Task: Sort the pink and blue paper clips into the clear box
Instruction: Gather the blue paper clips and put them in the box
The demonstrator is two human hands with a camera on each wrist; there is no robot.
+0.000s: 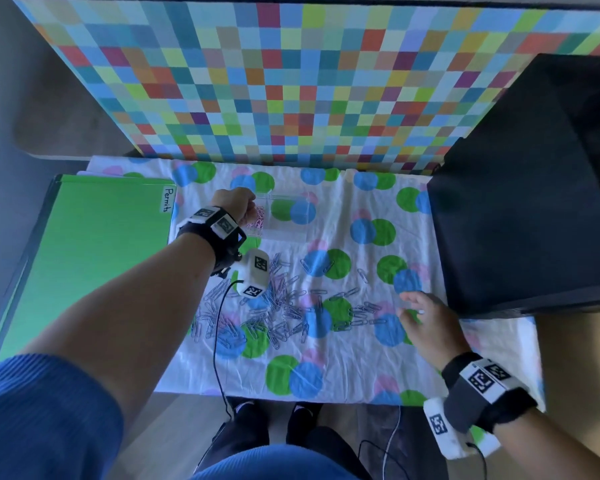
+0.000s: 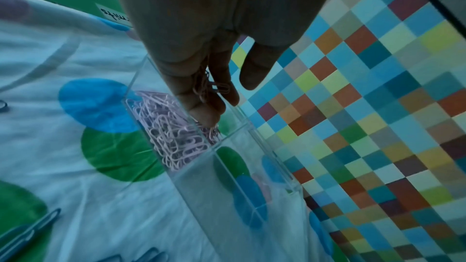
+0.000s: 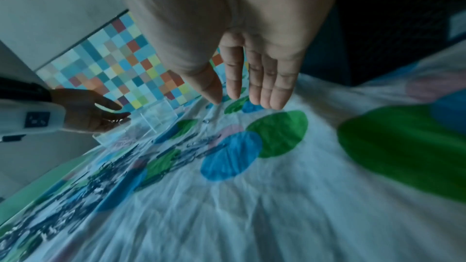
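Note:
The clear box (image 1: pixel 302 233) stands on the dotted cloth, towards the back. Its left compartment holds a heap of pink paper clips (image 2: pixel 171 136), while the right compartment (image 2: pixel 227 186) looks bare. My left hand (image 1: pixel 238 206) hovers over the left compartment. Its thumb and fingers pinch a small bunch of pink paper clips (image 2: pixel 209 85). Blue paper clips (image 1: pixel 274 313) lie scattered over the middle of the cloth. At the pile's right end my right hand (image 1: pixel 423 323) hovers just above the cloth, with its fingers (image 3: pixel 252 91) straight and nothing in them.
A green folder (image 1: pixel 84 254) labelled "Permits" lies left of the cloth. A large black case (image 1: pixel 534 202) stands at the right. A checkered board (image 1: pixel 291 81) rises behind the box. A black cable (image 1: pixel 219 341) hangs from the left wrist camera across the clips.

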